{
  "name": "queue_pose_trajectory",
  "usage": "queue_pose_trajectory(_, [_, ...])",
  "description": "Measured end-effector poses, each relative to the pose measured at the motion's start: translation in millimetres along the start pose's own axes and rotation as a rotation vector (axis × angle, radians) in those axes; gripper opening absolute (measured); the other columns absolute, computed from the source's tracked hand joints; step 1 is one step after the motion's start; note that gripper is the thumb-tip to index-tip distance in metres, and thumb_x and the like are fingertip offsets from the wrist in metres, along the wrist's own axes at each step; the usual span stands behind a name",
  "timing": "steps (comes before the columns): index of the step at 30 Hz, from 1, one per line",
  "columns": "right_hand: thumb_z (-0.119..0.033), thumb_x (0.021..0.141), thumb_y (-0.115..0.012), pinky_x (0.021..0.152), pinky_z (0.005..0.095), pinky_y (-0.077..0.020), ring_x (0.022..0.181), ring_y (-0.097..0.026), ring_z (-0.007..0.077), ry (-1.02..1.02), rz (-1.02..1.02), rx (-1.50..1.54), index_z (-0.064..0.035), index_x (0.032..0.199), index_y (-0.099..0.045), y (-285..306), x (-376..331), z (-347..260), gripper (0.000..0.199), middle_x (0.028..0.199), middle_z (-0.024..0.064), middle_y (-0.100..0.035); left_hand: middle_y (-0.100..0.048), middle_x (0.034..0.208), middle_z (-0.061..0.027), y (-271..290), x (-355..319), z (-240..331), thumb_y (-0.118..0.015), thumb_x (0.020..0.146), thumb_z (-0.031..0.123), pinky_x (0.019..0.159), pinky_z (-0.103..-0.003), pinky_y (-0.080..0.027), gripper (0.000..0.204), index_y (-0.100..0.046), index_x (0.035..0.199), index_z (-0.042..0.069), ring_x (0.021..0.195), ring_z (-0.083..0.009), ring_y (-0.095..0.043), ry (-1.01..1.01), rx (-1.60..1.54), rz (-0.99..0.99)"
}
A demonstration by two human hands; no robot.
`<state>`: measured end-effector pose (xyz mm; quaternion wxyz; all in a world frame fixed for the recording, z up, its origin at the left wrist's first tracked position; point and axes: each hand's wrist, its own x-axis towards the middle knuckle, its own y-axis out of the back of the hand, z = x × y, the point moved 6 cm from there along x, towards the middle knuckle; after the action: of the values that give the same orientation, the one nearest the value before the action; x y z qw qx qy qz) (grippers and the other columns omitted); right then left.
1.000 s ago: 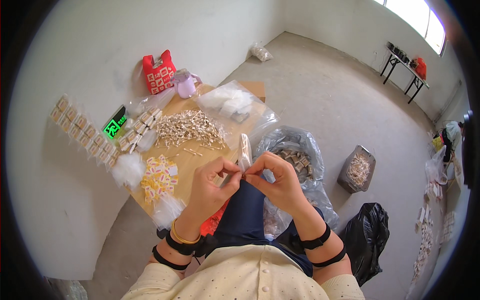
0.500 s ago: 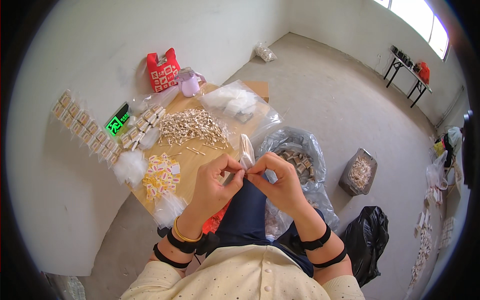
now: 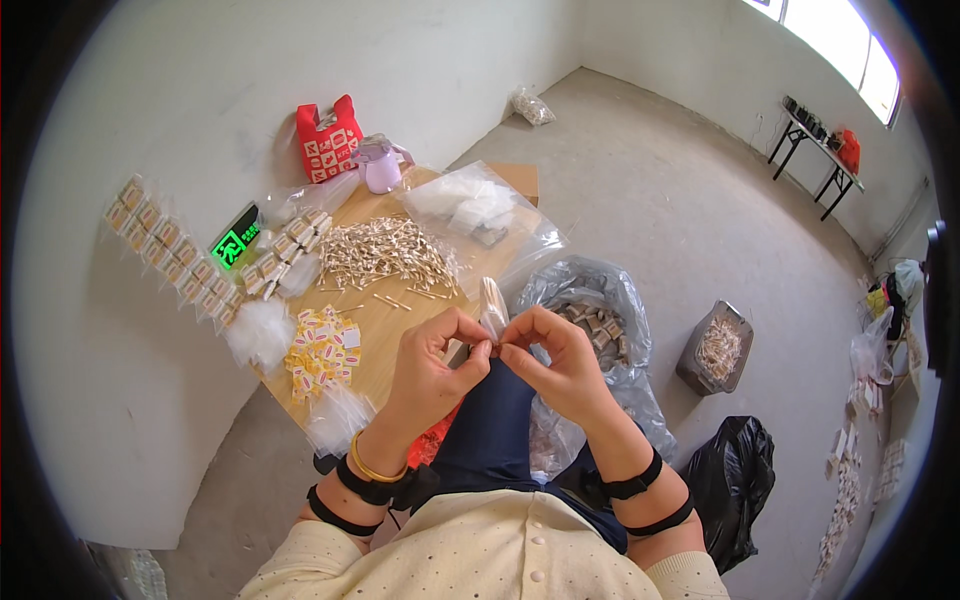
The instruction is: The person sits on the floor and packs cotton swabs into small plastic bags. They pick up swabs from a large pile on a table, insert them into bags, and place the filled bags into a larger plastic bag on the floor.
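Observation:
Above my lap, a small clear plastic bag of cotton swabs (image 3: pixel 490 300) stands upright between my hands. My left hand (image 3: pixel 437 362) pinches its lower edge between thumb and forefinger. Close beside it, my right hand (image 3: pixel 556 362) pinches the same edge, with the fingertips of both hands almost touching. On the wooden table (image 3: pixel 400 330) beyond lies a heap of loose cotton swabs (image 3: pixel 385 252). Yellow and white cards (image 3: pixel 322 352) are piled near the table's left edge, with empty clear bags (image 3: pixel 340 418) below them.
Filled packs (image 3: pixel 170 250) line the left side. At the back stand a red bag (image 3: pixel 328 140) and a lilac jug (image 3: pixel 380 165). To my right are a large clear sack of packs (image 3: pixel 600 335), a grey bin of swabs (image 3: pixel 716 345) and a black bag (image 3: pixel 732 490).
The swab bag has dipped slightly, and my right fingertips have shifted a little right along its edge. Both hands keep their pinch.

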<state>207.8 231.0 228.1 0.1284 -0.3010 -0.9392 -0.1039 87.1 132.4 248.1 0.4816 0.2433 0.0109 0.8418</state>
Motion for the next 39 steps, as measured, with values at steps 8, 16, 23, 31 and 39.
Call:
queue_pose_trajectory(8, [-0.010, 0.094, -0.060, 0.081, 0.0232, -0.0429, 0.086, -0.054, 0.0057, -0.095, 0.087, 0.536, -0.0038, 0.099, -0.056, 10.8, 2.1, 7.6, 0.009, 0.090, -0.0028, -0.057, -0.059, 0.087, -0.0003, 5.2, -5.0, -28.4, -0.066, 0.084, 0.018, 0.069, -0.025, -0.039, 0.018, -0.060, 0.096, 0.006, 0.075, -0.0070, -0.050, -0.034, -0.075, -0.008])
queue_pose_trajectory(16, [-0.014, 0.097, -0.055, 0.085, 0.0245, -0.0411, 0.089, -0.052, 0.0061, -0.180, -0.036, 0.881, -0.0066, 0.103, -0.056, -1.4, 5.7, 22.7, 0.009, 0.094, -0.0029, -0.056, -0.059, 0.095, -0.0058, -13.1, -10.6, -63.1, -0.029, 0.105, 0.050, 0.076, -0.028, -0.047, 0.053, -0.050, 0.116, 0.003, 0.081, -0.0125, -0.056, 0.300, -0.767, -0.102])
queue_pose_trajectory(23, [-0.019, 0.101, -0.051, 0.069, 0.0276, -0.0476, 0.081, -0.055, 0.0101, -0.146, 0.251, 0.413, -0.0026, 0.105, -0.054, 2.9, 11.2, 23.8, 0.017, 0.094, 0.0014, -0.058, -0.059, 0.081, -0.0033, 1.7, 2.6, -58.4, -0.035, 0.107, 0.035, 0.063, -0.026, -0.044, 0.038, -0.054, 0.097, 0.004, 0.069, -0.0076, -0.051, -0.003, -0.053, 0.238])
queue_pose_trajectory(31, [-0.020, 0.100, -0.054, 0.058, 0.0305, -0.0436, 0.060, -0.051, 0.0154, 0.065, 0.494, -0.256, 0.0007, 0.096, -0.054, 4.1, 19.7, 15.9, 0.021, 0.068, 0.0089, -0.055, -0.063, 0.073, -0.0061, -9.5, 8.3, -35.7, -0.049, 0.103, 0.024, 0.059, -0.026, -0.042, 0.022, -0.052, 0.107, 0.002, 0.065, -0.0088, -0.054, -0.032, -0.191, 0.196])
queue_pose_trajectory(39, [-0.019, 0.099, -0.056, 0.054, 0.0282, -0.0380, 0.059, -0.044, 0.0104, 0.122, 0.576, -0.198, -0.0002, 0.094, -0.053, 0.1, 23.1, 12.7, 0.020, 0.065, 0.0057, -0.051, -0.049, 0.074, 0.0030, -12.1, 13.6, -70.1, -0.047, 0.104, 0.028, 0.061, -0.021, -0.040, 0.024, -0.047, 0.093, 0.007, 0.069, -0.0030, -0.043, -0.019, -0.298, 0.357])
